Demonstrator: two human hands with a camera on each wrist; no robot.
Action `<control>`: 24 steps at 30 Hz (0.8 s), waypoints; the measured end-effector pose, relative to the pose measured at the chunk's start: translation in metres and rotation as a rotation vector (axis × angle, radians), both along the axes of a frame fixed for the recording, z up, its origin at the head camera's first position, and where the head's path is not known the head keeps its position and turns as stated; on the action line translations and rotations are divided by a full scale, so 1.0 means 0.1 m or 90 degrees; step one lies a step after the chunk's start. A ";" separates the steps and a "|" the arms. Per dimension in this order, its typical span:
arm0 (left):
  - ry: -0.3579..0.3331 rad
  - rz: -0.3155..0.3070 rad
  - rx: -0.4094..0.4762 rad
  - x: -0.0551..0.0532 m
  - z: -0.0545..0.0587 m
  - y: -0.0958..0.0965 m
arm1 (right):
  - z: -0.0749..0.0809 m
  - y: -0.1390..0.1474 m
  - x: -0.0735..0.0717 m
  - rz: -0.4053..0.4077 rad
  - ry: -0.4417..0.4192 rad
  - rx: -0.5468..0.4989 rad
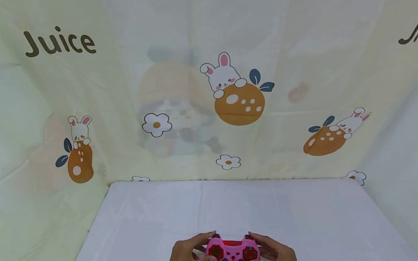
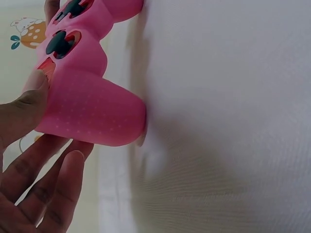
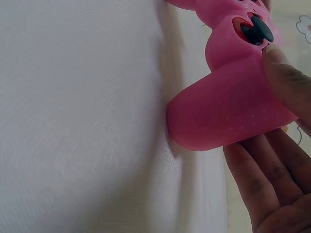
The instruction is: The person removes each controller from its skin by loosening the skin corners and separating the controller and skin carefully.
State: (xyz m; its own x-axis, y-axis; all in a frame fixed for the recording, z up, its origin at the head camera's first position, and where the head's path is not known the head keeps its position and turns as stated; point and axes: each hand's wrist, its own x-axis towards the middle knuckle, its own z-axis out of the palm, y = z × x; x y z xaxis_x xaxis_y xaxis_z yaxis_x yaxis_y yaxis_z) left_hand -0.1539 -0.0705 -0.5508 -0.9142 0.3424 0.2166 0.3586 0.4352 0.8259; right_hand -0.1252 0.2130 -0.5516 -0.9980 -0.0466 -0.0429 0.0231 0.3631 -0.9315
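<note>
We had 1 pink controller (image 1: 233, 252) near the front of the white worktop (image 1: 216, 209), face toward the head camera. Left hand (image 1: 187, 256) was part closed, pinching the left side: thumb on the face, index fingertip at the top edge. Right hand (image 1: 278, 256) mirrored it on the right side, also part closed. Grip ends sat low at the worktop; we couldn't tell if both touched. Behind: cloth (image 1: 126, 92) with rabbits (image 1: 224, 77), flowers (image 1: 157, 124).
</note>
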 end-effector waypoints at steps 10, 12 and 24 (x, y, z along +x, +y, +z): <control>0.001 -0.023 -0.003 0.01 0.05 0.00 | 0.01 0.03 0.01 0.019 0.008 -0.001; 0.004 -0.026 -0.004 0.01 0.06 0.00 | 0.01 0.03 0.01 0.020 0.014 -0.009; 0.016 -0.024 -0.009 0.02 0.05 0.00 | 0.01 0.04 0.04 0.025 0.036 -0.022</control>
State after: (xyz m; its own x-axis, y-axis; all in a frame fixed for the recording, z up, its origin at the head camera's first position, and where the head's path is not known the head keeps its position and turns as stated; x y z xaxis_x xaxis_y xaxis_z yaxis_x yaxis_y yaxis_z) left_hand -0.1518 -0.0708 -0.5456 -0.8950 0.3801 0.2335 0.3953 0.4330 0.8101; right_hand -0.1216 0.2166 -0.5509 -0.9961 -0.0864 0.0165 -0.0443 0.3307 -0.9427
